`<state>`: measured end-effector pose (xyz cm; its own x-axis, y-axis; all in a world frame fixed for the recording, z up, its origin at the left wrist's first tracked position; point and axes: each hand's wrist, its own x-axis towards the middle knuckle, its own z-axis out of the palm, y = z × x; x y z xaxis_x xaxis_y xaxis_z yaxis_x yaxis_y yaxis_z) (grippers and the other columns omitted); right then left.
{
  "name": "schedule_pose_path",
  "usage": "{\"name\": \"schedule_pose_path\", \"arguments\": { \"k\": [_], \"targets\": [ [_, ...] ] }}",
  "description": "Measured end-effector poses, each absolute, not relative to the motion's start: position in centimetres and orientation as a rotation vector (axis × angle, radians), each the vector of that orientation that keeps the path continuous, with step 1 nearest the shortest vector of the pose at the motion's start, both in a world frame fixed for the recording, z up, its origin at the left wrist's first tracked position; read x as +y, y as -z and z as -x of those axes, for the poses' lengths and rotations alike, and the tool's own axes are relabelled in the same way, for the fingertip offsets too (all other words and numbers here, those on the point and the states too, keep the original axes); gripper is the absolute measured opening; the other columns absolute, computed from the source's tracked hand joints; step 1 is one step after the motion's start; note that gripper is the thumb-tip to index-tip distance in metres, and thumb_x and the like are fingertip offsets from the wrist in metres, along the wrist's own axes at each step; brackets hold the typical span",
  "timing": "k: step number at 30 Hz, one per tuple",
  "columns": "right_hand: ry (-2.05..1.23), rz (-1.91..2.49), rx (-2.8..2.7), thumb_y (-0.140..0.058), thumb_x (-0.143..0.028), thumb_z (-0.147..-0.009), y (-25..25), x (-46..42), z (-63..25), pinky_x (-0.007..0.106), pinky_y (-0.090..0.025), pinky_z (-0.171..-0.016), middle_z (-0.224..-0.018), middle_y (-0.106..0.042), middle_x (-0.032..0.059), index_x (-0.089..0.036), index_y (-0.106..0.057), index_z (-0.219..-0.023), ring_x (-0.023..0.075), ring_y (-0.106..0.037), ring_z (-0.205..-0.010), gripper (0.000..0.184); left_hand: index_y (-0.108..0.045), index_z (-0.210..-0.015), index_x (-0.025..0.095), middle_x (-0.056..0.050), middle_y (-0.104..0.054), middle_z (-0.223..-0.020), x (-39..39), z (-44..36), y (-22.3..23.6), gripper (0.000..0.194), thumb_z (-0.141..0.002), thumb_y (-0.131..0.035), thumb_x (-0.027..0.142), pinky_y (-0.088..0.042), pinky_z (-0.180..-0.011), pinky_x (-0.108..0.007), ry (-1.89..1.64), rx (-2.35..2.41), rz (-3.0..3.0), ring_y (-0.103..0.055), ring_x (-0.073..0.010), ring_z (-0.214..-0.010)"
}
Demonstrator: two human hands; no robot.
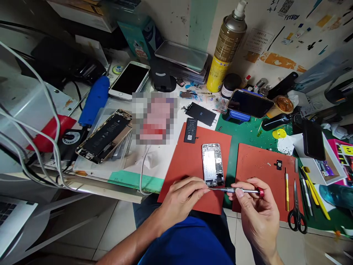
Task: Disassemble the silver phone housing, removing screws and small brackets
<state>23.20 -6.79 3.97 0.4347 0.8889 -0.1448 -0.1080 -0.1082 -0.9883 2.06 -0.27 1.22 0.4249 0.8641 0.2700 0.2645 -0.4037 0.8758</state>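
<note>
From here, one opened phone [106,136] lies far left. One left hand [184,193] bunches its fingers, anything between them unclear, beside one phone frame [211,164] on the first of two red mats [176,162]. One right hand [257,209] pinches one screwdriver [230,190].

Coarse pixelation hides details of the pinkish object [154,119].

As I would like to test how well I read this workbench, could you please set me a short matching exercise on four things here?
1. Scissors
2. Loose battery
3. Spray can
4. Screwdriver

A. Brown above, yellow below
B. Held in the right hand
C. Black-handled
D. Dark, with a pale square code

Pairs: 1-C, 2-D, 3-A, 4-B
</note>
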Motion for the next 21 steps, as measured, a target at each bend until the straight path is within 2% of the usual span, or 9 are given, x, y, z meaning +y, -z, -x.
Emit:
{"name": "schedule_pose_path", "arguments": {
  "k": [11, 16, 21],
  "targets": [
    [-0.923, 1.439, -0.808, -0.081, -0.020, -0.094, -4.8, -6.9, -22.7, 0.028, -0.070, -0.069, -0.100, -0.085, 0.0071, -0.025, -0.067, -0.119, 0.0213, -0.084, -0.075, 0.029, -0.074, -0.110, 0.021, -0.002, -0.080, -0.098, -0.4, -1.9, -0.8, 0.015, -0.105, -0.063, 0.012, -0.063, -0.085, -0.024, -0.956, 0.939, -1.931, -0.077, -0.0143, -0.092],
    [-0.874, 1.464, -0.929, -0.080, -0.019, -0.094, -5.1, -6.9, -22.9, 0.029, -0.071, -0.080, -0.102, -0.086, 0.0073, -0.025, -0.067, -0.121, 0.0219, -0.085, -0.091, 0.031, -0.075, -0.111, 0.021, -0.003, -0.081, -0.100, -0.4, -1.8, -0.9, 0.017, -0.106, -0.061, 0.015, -0.063, -0.085, -0.026, -0.896, 0.954, -1.954, -0.078, -0.0156, -0.094],
    [-0.883, 1.473, -1.014, -0.078, -0.015, -0.095, -5.3, -7.1, -23.4, 0.029, -0.069, -0.090, -0.109, -0.085, 0.0076, -0.026, -0.066, -0.124, 0.0206, -0.084, -0.098, 0.034, -0.074, -0.111, 0.020, -0.003, -0.080, -0.102, -0.4, -1.7, -1.0, 0.016, -0.107, -0.060, 0.014, -0.063, -0.088, -0.025, -0.854, 0.944, -1.971, -0.077, -0.0146, -0.095]
  ]
}}
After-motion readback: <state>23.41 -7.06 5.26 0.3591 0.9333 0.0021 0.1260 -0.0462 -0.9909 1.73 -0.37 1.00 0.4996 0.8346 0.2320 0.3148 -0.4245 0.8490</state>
